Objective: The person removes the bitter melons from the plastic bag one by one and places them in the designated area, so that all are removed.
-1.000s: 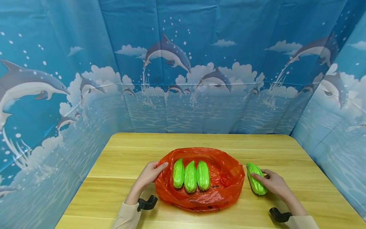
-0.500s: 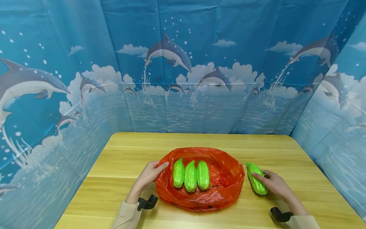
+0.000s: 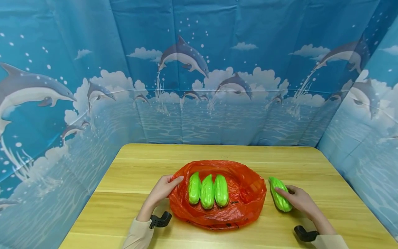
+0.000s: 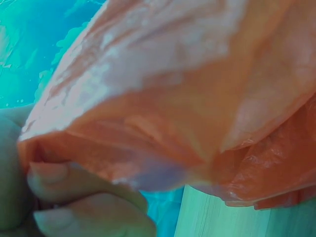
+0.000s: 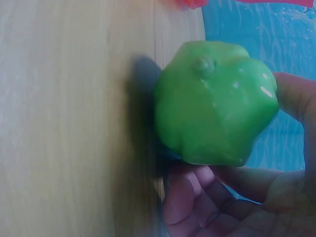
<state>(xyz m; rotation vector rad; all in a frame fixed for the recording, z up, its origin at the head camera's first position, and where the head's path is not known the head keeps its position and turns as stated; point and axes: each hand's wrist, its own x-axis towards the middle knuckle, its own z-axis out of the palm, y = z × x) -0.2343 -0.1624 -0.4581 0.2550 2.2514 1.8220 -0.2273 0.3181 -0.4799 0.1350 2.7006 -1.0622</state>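
An open red plastic bag (image 3: 230, 219) lies in the middle of the table, its mouth spread wide. Three green bitter melons (image 3: 207, 192), shiny and ridged, lie side by side inside it. At the bag's left rim my left hand (image 3: 164, 189) pinches the thin plastic between thumb and fingers; the left wrist view shows the film (image 4: 163, 133) up close. To the right of the bag, my right hand (image 3: 298, 200) grips another bitter melon (image 3: 278, 195), thumb on one side and fingers on the other. Its blunt end (image 5: 215, 108) faces the right wrist camera, close to the tabletop.
The light wooden table (image 3: 130, 169) has rounded far corners. A blue dolphin-print curtain (image 3: 199, 114) stands behind it and along both sides. Black mounts (image 3: 160, 220) sit at both wrists, beside beige sleeves.
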